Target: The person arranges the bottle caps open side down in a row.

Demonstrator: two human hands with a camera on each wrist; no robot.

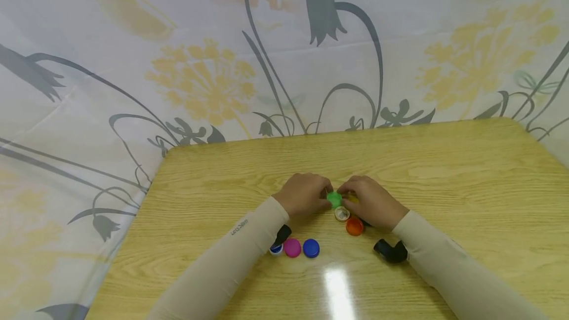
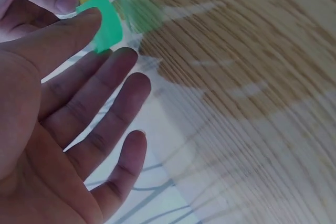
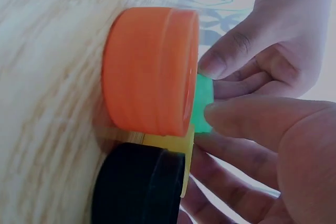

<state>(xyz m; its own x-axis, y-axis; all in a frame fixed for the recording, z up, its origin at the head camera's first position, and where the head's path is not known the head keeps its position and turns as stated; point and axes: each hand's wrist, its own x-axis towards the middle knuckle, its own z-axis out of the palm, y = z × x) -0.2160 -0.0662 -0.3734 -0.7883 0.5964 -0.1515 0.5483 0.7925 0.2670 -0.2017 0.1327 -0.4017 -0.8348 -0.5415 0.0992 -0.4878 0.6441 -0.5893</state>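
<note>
A green bottle cap (image 1: 334, 199) sits between my two hands near the middle of the table. My left hand (image 1: 305, 195) pinches it from the left; in the left wrist view the thumb lies on the cap (image 2: 108, 24) and the other fingers spread below. From the right, my right hand (image 1: 372, 202) holds the same cap (image 3: 202, 103) at its edge with thumb and fingers. A yellow cap (image 1: 353, 198) shows partly behind the right fingers. Close by lie a white cap (image 1: 342, 214), an orange cap (image 1: 354, 226) and a mostly hidden black cap (image 3: 139, 184).
Nearer to me, a white-and-blue cap (image 1: 276, 249), a pink cap (image 1: 293, 248) and a blue cap (image 1: 311, 248) lie in a row beside the left forearm. The wooden table (image 1: 213, 172) meets a flower-patterned cloth (image 1: 284, 63) at its back and left edges.
</note>
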